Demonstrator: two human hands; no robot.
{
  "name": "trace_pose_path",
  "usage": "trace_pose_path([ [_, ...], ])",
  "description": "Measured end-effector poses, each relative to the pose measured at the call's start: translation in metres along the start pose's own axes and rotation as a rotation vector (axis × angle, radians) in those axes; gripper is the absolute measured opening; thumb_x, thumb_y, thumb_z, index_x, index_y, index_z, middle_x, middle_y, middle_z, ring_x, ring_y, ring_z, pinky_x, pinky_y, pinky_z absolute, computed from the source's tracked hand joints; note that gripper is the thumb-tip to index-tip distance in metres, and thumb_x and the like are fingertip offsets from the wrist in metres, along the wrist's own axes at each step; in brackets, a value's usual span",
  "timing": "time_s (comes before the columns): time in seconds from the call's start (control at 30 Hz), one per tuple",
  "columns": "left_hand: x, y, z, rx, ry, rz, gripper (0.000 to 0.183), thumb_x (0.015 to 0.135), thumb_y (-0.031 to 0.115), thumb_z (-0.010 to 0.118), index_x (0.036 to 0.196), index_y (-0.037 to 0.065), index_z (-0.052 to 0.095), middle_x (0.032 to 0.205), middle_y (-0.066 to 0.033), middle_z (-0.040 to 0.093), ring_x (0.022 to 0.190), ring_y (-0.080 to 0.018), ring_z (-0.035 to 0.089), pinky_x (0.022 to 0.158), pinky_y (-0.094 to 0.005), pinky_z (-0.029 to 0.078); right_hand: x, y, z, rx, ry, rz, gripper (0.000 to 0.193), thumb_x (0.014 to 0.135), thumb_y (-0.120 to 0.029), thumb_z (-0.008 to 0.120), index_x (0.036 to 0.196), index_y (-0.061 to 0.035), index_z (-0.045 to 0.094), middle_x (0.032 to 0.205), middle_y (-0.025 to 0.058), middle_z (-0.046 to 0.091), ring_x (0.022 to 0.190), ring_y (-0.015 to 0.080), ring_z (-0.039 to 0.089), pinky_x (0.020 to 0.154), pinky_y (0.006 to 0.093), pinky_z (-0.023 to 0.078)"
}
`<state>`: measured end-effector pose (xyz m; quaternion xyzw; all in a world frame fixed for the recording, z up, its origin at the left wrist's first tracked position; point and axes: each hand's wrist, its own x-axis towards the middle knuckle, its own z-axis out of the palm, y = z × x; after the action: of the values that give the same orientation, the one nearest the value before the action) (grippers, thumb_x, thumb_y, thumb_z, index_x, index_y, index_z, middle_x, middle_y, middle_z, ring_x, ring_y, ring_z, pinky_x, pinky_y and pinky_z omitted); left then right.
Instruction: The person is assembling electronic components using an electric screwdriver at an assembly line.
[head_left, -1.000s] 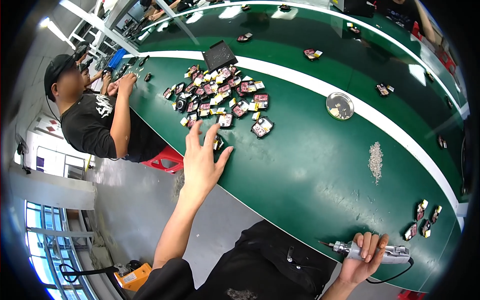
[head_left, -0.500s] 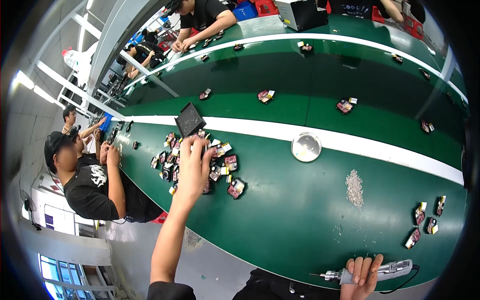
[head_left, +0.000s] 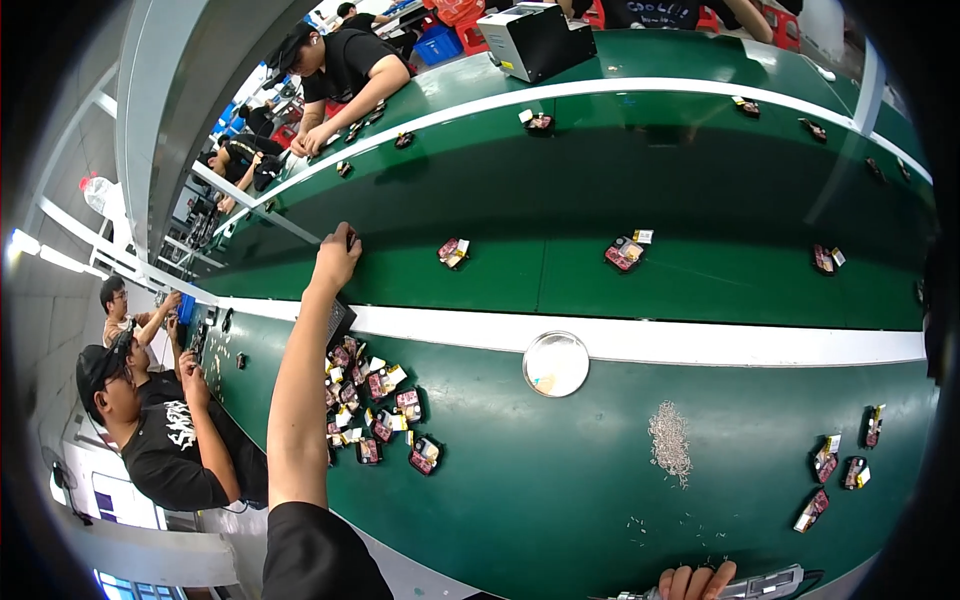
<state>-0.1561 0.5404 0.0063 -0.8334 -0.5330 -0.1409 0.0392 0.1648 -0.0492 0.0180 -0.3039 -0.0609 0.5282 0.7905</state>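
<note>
My left hand [head_left: 338, 255] reaches far over the white rail onto the green belt, its fingers closed round a small dark unit [head_left: 351, 240] mostly hidden by them. Below that arm lies a heap of small black-and-red units [head_left: 383, 383] with white and yellow tabs, partly covered by my forearm. A black tray [head_left: 341, 322] by the rail is also partly hidden behind it. At the bottom edge my right hand [head_left: 697, 582] is wrapped round a grey electric screwdriver [head_left: 765, 584], both cut off by the frame.
A round metal dish [head_left: 556, 364] stands against the white rail [head_left: 690, 341]. Nearer me lies a pile of small silvery screws [head_left: 670, 443], and several units [head_left: 825, 460] sit at the right. More units [head_left: 627, 252] lie spaced along the belt. Co-workers [head_left: 165, 430] sit left and across.
My left hand has gone from the heap of units across the rail to the belt, closing on a small unit. The view has tilted up, leaving the right hand and screwdriver lower in frame.
</note>
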Motion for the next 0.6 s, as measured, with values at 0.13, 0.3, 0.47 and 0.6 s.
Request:
trace_pose_path([
  [0.13, -0.028, 0.144, -0.015, -0.240, 0.042, 0.266, 0.019, 0.085, 0.010, 0.058, 0.102, 0.003, 0.055, 0.094, -0.0202, 0.057, 0.088, -0.0389, 0.056, 0.080, -0.0437, 0.046, 0.002, 0.000, 0.002, -0.032, 0.028, -0.022, 0.027, 0.084, -0.028, 0.069, 0.082, -0.0195, 0.044, 0.062, -0.0042, 0.036, 0.062, 0.0109, 0.035, 0.066, 0.0292, 0.028],
  [0.3, -0.058, 0.191, -0.007, -0.204, -0.077, 0.401, 0.029, 0.082, 0.010, 0.066, 0.109, 0.005, 0.057, 0.104, -0.0175, 0.056, 0.097, -0.0349, 0.055, 0.086, -0.0388, 0.045, 0.001, 0.003, -0.006, 0.045, -0.048, -0.059, 0.027, 0.084, -0.026, 0.069, 0.083, -0.0168, 0.044, 0.062, -0.0024, 0.036, 0.061, 0.0120, 0.035, 0.067, 0.0293, 0.028],
  [0.47, -0.035, 0.199, -0.029, -0.209, -0.295, 0.312, 0.032, 0.075, 0.006, 0.071, 0.104, 0.004, 0.060, 0.093, -0.0155, 0.061, 0.086, -0.0326, 0.060, 0.080, -0.0374, 0.047, 0.000, 0.003, -0.014, 0.090, -0.082, -0.058, 0.025, 0.085, -0.025, 0.068, 0.084, -0.0156, 0.045, 0.062, -0.0018, 0.038, 0.061, 0.0122, 0.036, 0.067, 0.0296, 0.029],
  [0.6, -0.036, 0.205, -0.026, -0.272, -0.271, 0.419, 0.031, 0.074, 0.006, 0.072, 0.103, 0.003, 0.060, 0.093, -0.0127, 0.062, 0.083, -0.0254, 0.060, 0.079, -0.0322, 0.047, -0.003, 0.004, -0.016, 0.128, -0.096, -0.052, 0.019, 0.086, -0.021, 0.066, 0.088, -0.0136, 0.049, 0.062, -0.0004, 0.040, 0.062, 0.0134, 0.037, 0.068, 0.0305, 0.030],
])
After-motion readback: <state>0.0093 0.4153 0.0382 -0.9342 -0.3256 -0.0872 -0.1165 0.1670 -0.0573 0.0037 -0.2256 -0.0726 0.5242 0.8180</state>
